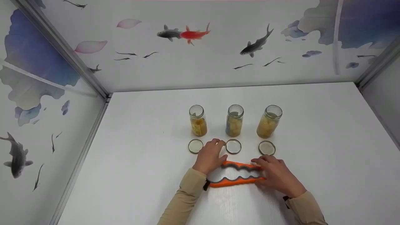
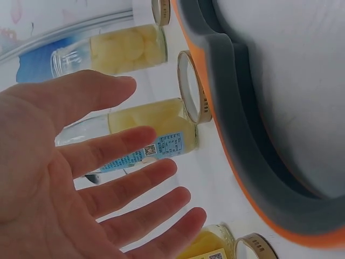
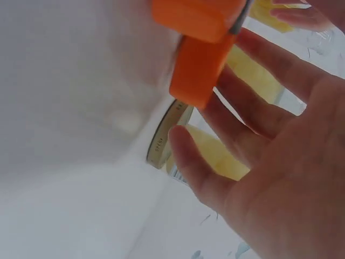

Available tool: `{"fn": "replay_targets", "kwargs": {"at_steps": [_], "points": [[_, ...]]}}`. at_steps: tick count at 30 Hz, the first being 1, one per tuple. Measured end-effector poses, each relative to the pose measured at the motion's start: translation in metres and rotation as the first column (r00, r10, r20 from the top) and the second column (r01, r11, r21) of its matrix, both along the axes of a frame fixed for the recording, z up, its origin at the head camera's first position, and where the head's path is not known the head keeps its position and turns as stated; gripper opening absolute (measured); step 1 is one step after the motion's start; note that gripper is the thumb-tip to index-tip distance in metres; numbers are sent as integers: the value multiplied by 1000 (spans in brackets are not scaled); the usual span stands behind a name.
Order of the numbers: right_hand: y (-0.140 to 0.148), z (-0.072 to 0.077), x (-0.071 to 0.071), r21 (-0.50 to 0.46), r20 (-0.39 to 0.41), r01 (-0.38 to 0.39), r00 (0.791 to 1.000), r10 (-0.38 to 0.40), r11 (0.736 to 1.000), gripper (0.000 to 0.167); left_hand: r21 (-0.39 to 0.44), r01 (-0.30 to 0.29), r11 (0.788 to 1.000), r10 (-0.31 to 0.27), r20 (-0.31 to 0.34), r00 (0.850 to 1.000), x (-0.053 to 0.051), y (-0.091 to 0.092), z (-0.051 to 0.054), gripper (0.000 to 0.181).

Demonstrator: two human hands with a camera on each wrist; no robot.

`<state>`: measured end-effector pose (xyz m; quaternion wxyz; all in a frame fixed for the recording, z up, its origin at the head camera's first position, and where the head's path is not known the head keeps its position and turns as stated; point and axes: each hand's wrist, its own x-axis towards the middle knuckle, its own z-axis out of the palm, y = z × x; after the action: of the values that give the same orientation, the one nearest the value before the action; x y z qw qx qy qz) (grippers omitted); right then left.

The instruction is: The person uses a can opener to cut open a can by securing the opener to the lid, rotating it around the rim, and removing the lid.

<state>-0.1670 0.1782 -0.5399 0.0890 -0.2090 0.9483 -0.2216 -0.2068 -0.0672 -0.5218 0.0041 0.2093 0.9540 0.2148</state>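
An orange jar opener with grey wavy inner edges lies on the table, its two arms spread apart. My left hand is over its left side, fingers extended and spread in the left wrist view, holding nothing. At the opener's right end is my right hand. Its fingers reach alongside the orange arm ends and seem to touch them, the thumb standing apart. Beyond the hands lie three round lids, one before each of three uncapped glass jars of yellowish fruit pieces. My left wrist hides the opener's left end.
A white table carries everything. Printed panels with fish and petals close it off at the back and left. Another panel stands along the right edge. The jars stand upright in a row behind the lids.
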Motion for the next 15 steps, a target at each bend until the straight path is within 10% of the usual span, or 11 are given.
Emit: {"fn": "replay_targets", "kwargs": {"at_steps": [8,15], "points": [[0,7,1,-87,-132,28,991,-39,996,51,98,-25,995,23,28,999,7,-4,-2,35],[-10,9,0,-102,-336,121,930,-148,987,64,83,-82,993,84,-15,996,20,-11,-6,47]]}}
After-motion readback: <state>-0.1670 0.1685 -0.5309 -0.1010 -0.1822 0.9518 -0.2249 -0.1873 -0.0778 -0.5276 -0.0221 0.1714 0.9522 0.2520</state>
